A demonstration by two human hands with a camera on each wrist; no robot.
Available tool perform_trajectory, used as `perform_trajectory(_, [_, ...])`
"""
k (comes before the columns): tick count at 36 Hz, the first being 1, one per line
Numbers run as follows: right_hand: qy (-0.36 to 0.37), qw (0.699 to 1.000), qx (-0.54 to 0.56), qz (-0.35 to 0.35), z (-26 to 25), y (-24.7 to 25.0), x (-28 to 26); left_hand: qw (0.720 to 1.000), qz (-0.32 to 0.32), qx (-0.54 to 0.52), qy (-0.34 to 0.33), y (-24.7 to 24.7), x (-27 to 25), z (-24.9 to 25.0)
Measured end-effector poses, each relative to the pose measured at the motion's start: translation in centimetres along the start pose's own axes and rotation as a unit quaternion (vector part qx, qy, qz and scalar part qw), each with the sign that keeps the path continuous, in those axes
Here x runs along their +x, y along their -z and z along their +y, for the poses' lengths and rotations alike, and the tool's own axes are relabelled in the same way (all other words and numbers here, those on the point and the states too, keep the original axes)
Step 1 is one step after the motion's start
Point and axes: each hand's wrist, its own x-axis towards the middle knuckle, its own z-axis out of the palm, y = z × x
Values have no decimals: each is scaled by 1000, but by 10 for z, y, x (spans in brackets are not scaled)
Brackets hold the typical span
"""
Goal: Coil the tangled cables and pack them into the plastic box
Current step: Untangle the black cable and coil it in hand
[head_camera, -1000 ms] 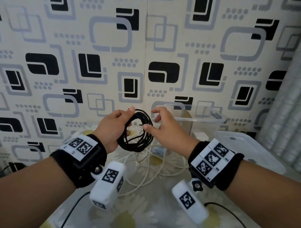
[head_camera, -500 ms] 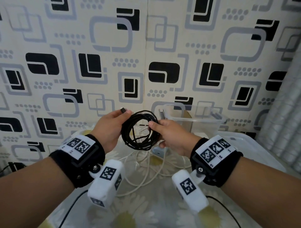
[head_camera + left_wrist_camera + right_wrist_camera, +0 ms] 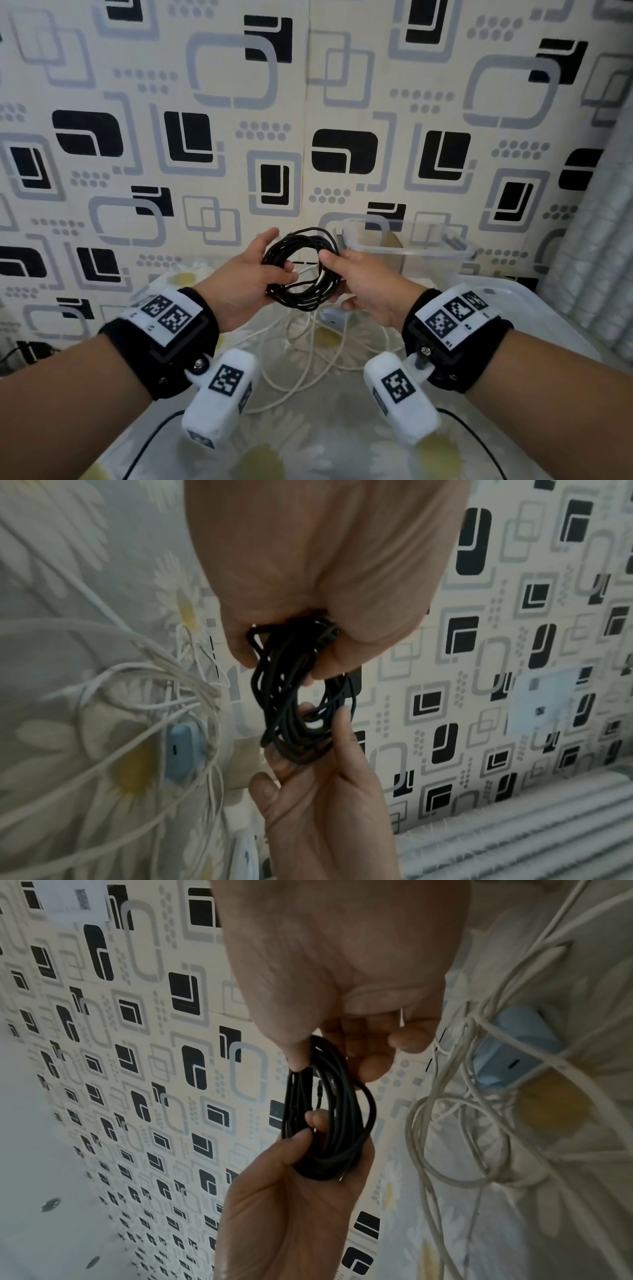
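A black cable (image 3: 301,270) wound into a loose coil hangs in the air between both hands, above the table. My left hand (image 3: 277,260) holds its left side, thumb across the strands, fingers curled round them in the left wrist view (image 3: 308,647). My right hand (image 3: 329,274) pinches the right side, thumb in front and fingers behind; the right wrist view shows that pinch (image 3: 329,1064). The clear plastic box (image 3: 411,251) stands open just behind and right of the coil. Tangled white cables (image 3: 310,339) lie on the table under the hands.
A pale blue adapter (image 3: 330,317) lies among the white cables. The box's translucent lid (image 3: 534,308) rests flat at the right. A daisy-print cloth (image 3: 308,445) covers the table; the patterned wall stands close behind, and a curtain hangs at the far right.
My right hand, open and reaching a second ago, has closed on the coil's right side. The coil now faces me more squarely, and the left hand's grip has shifted lower on it.
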Motion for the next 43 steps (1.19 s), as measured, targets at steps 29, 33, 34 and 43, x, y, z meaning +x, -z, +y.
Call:
perform_trajectory(29, [-46, 995, 87, -12, 9, -1, 0, 990, -7, 134, -32, 11, -5, 3])
perform_trajectory(33, [-46, 996, 82, -13, 9, 1, -1, 983, -12, 176, -47, 15, -5, 2])
perform_trajectory(34, [-45, 996, 78, -14, 10, 1, -1, 981, -11, 189, -51, 16, -5, 2])
perform_trajectory(43, [-33, 999, -22, 3, 10, 3, -5, 966, 3, 254, -48, 14, -4, 1])
